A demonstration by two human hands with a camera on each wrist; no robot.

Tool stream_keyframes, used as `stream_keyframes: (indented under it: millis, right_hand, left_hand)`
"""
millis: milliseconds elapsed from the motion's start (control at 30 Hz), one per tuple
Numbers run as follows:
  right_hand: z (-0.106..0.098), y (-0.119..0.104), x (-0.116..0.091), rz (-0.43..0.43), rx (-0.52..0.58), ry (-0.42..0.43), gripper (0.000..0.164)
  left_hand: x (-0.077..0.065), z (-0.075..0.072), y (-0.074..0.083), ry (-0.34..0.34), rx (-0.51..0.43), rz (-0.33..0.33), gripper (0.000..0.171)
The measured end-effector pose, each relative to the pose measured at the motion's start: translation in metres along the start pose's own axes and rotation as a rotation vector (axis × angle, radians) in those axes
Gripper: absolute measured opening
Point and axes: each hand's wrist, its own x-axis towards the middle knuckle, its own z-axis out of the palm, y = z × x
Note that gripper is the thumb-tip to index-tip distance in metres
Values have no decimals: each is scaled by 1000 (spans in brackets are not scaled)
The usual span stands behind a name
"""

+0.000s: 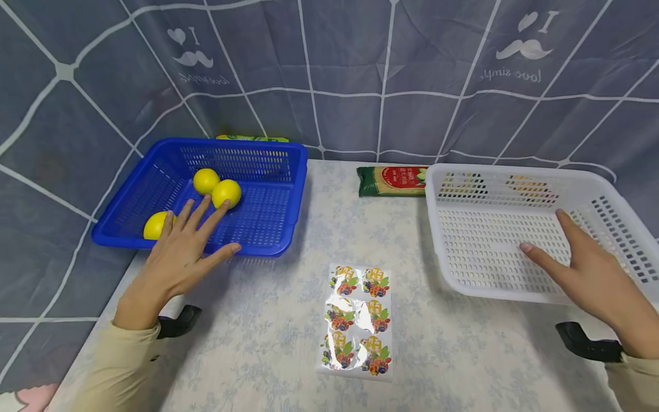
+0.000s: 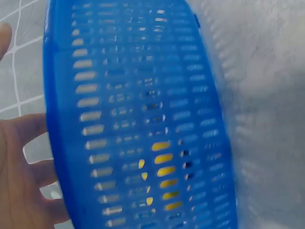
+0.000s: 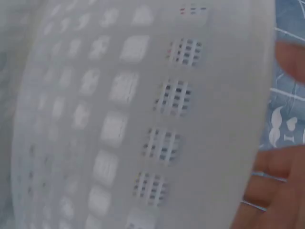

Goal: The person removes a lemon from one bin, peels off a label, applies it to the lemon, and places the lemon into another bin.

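Three yellow balls or lemon-like fruits (image 1: 227, 193) lie in a blue plastic basket (image 1: 268, 246) on the left. Over its front rim reaches my left hand (image 1: 180, 252), fingers spread and straight, above the yellow things; whether a fingertip touches one I cannot tell. In the left wrist view the basket's slotted wall (image 2: 138, 114) hides most of the inside. On the right, my right hand (image 1: 597, 274) extends over the front rim of a white plastic basket (image 1: 494, 292), its thumb and index finger apart and nothing held. The white wall (image 3: 214, 119) fills most of the right wrist view.
A sheet of fruit-print stickers (image 1: 357, 321) lies on the patterned tablecloth (image 1: 268, 343) between the baskets. A green and red packet (image 1: 393, 181) lies behind, beside the white basket. Another green packet (image 1: 252, 138) shows behind the blue basket. A grey curtain (image 1: 350, 68) hangs at the back.
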Motion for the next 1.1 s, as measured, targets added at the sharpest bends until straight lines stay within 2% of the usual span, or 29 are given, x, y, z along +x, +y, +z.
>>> stream_keyframes:
  millis: [167, 300, 433, 633, 833, 933, 1100]
  right_hand:
    - [-5, -11, 6, 16, 16, 58, 87]
    - [-6, -22, 8, 1, 56, 94, 82]
    - [-5, -34, 8, -12, 98, 106, 78]
    - [-8, -56, 8, -51, 150, 104, 75]
    - [-10, -76, 3, -133, 159, 108, 74]
    - [-10, -88, 2, -185, 179, 97, 75]
    - [-6, -114, 3, -256, 185, 80, 76]
  left_hand:
    - [0, -14, -17, 6, -129, -19, 67]
    - [-1, -26, -37, -46, -237, -70, 63]
    - [-2, -32, -57, -70, -288, -107, 62]
    - [0, -42, -77, -108, -238, -179, 68]
    - [8, -57, -93, -273, -116, -246, 70]
    - [13, -62, -102, -343, -72, -247, 70]
    - [18, -64, -113, -418, -46, -248, 70]
